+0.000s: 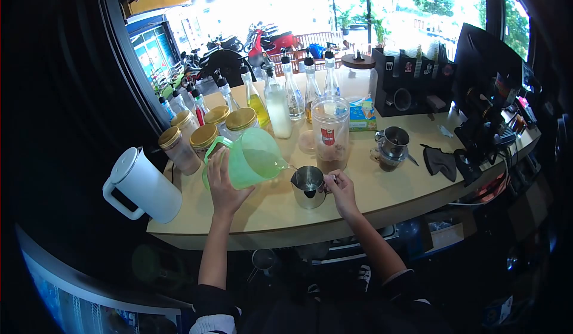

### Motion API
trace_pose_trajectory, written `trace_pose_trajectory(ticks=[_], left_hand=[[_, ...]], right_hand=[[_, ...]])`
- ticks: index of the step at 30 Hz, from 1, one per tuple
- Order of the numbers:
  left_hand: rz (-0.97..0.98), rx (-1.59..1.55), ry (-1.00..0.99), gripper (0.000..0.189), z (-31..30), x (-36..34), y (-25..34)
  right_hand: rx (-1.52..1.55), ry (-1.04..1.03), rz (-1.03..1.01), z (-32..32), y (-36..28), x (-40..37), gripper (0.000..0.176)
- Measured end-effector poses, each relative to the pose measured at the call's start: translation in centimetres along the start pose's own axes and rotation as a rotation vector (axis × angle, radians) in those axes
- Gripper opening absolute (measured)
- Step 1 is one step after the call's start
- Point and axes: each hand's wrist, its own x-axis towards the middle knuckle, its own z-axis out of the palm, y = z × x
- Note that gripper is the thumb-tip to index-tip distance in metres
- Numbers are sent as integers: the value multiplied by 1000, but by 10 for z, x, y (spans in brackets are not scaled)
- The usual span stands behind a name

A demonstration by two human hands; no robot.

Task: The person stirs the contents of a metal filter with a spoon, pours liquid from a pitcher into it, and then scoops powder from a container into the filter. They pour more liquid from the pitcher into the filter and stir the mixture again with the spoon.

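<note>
Translucent green jug (253, 158), tilted spout-down over small steel pitcher (308, 186), upright on the wooden counter (388, 194)

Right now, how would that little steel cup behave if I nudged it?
The steel cup looks rigid and smooth, so it would probably slide rather than tip. Open-topped under the tilted green jug, it could slosh. The right hand at its handle likely steadies it.

One head-worn camera looks forward and down at the tabletop (388, 194) from close above its near edge. Its wide, curved field spans the whole tabletop and reaches beyond the far edge to the parked motorbikes (271, 39).
</note>
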Motion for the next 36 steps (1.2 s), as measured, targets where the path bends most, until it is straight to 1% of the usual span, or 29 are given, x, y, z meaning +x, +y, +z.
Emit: trace_pose_trajectory(ticks=[23, 32, 36], left_hand=[[35, 7, 3, 106, -2, 4, 0], [27, 8, -13, 109, -5, 6, 0], [-6, 5, -27, 109, -5, 6, 2]], right_hand=[[18, -15, 8, 1, -3, -2, 15], [27, -14, -8, 0, 1, 0, 15], [34, -13, 14, 0, 1, 0, 15]])
